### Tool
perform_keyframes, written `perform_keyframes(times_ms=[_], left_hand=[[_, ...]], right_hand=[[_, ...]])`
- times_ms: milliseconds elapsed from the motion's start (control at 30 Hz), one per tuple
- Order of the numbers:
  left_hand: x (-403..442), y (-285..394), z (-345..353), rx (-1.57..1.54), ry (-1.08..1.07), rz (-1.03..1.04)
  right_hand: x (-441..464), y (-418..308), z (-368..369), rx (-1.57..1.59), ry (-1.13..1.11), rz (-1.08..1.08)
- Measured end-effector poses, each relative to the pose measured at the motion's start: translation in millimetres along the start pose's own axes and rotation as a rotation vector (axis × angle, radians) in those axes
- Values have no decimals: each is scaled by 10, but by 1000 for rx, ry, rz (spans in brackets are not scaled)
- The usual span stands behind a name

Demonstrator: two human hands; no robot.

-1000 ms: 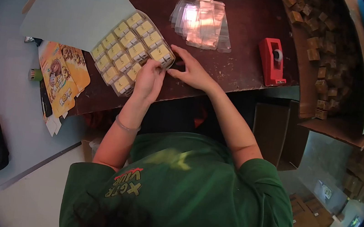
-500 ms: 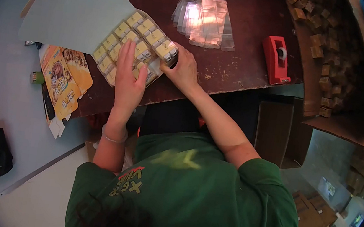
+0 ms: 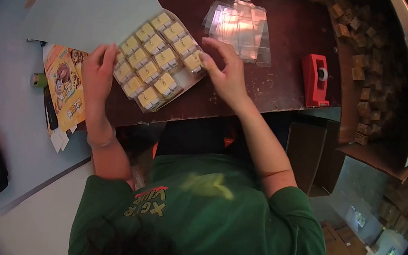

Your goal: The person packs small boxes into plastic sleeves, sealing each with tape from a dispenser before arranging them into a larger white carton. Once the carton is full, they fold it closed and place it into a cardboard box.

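Note:
A clear tray (image 3: 186,77) holds rows of small boxes with yellow tops (image 3: 154,43); one slot near its lower right shows bare plastic. Beside the tray's left edge is my left hand (image 3: 99,72), fingers bent, the fingertips at the edge and partly blurred. My right hand (image 3: 227,74) is at the right corner, thumb on or against the corner box and forefinger stretched apart from it. Behind the tray, a large pale lid or sheet (image 3: 96,5) slants up to the left.
Flat clear plastic sleeves (image 3: 240,29) lie on the dark red table (image 3: 277,80). A red tape dispenser (image 3: 314,82) stands at the right, near a carton (image 3: 347,115) of small brown boxes. Yellow printed packaging (image 3: 67,89) and a green roll (image 3: 39,80) are at the left.
My left hand has moved off the boxes to the tray's left edge. The tray sits slightly further right in view, and my right hand's fingers have spread at its corner.

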State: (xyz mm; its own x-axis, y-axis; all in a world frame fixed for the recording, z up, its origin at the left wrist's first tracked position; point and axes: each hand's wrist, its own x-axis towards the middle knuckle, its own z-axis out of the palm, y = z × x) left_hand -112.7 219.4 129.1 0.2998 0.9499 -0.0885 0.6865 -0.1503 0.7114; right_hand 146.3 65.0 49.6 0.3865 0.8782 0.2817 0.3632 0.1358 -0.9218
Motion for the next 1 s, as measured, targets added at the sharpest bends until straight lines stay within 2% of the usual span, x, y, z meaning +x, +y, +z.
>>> perform_keyframes(times_ms=[33, 67, 133, 167, 200, 267, 333, 500, 600, 633, 700, 733, 833, 1000], left_hand=[[-58, -222, -73, 69, 43, -155], [-74, -448, -92, 139, 81, -310], [135, -1121, 119, -127, 208, -16], [171, -1069, 158, -253, 196, 1], [205, -1009, 197, -379, 184, 17], [345, -1073, 316, -703, 80, -151], [502, -1121, 421, -1019, -48, -316], [568, -1058, 577, -1078, 79, -213], [598, -975, 623, -1086, 93, -187], [606, -986, 639, -1075, 93, -198], [633, -1017, 659, -1073, 102, -219], [633, -1003, 677, -1086, 100, -198], [676, -1012, 691, -1122, 125, -143], [684, -1042, 701, -1132, 109, -138]], right_hand=[[145, -35, -106, 10, -121, 99], [268, 206, -73, 155, -200, 191], [529, 420, -118, 316, -423, 191], [629, 604, -84, 474, -506, 291], [695, 605, -84, 461, -564, 292], [830, 556, -43, 439, -683, 289], [904, 526, 108, 331, -631, 289], [1048, 432, 328, 79, -480, 311], [1210, 391, 435, 34, -364, 371], [1269, 455, 501, 128, -331, 336], [1456, 523, 604, 141, -368, 141], [1552, 493, 550, 189, -519, 289], [1575, 255, 605, -50, -396, 220], [1473, 431, 336, 225, -431, 313]])
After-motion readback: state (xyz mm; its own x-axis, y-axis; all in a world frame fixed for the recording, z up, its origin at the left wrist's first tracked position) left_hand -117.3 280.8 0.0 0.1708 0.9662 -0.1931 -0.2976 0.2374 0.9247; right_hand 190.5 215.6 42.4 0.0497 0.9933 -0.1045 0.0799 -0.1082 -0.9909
